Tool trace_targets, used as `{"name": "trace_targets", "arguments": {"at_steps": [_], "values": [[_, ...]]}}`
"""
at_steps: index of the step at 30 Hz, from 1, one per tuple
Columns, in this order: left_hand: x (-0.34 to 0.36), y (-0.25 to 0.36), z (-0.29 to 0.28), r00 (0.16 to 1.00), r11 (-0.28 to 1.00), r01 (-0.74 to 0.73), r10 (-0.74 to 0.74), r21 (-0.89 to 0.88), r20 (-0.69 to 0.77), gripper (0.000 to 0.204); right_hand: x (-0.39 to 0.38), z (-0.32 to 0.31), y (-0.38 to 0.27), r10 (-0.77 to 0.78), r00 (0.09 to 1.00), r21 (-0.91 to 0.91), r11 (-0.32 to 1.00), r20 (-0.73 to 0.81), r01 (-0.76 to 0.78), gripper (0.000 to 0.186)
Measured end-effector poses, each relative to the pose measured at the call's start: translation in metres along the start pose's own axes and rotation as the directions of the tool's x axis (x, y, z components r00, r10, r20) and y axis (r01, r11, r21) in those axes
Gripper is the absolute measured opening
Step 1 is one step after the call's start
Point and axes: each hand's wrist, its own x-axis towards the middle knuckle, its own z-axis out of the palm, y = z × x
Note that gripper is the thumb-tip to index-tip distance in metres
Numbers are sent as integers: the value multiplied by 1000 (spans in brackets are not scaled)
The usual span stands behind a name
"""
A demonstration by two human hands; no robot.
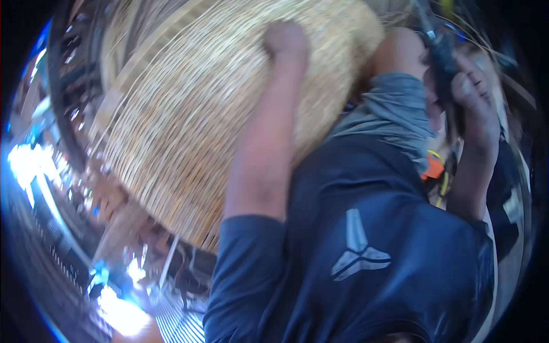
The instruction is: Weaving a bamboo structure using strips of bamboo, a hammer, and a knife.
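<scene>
A large pale straw panel (171, 143) of closely laid strands fills the upper middle of the view. My left hand (286, 43) rests on it near the top, at the end of my bare forearm; its fingers are blurred and turned away from view. At the right, my right hand (472, 91) is closed round a dark tool (440, 60) with a thin metal part pointing up. My knee (403, 48), below gray shorts, is beside the panel, between my two hands.
An orange object (433, 170) with yellow tubing lies at the right behind my body. A dark curved bar (63, 97) runs down the left side. Cluttered, blurred shapes and bright patches of light fill the lower left.
</scene>
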Motion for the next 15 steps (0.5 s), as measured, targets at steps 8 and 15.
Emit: {"name": "trace_targets", "arguments": {"at_steps": [8, 15], "values": [[-29, -106, -30, 955, 977, -156, 186, 144, -230, 33, -43, -245, 62, 157, 610, -497, 443, -776, -746, 34], [-69, -191, -100, 916, 978, -164, 200, 129, -349, 32, -76, -239, 138, -92, 761, -764, 2, -642, -645, 54]]}}
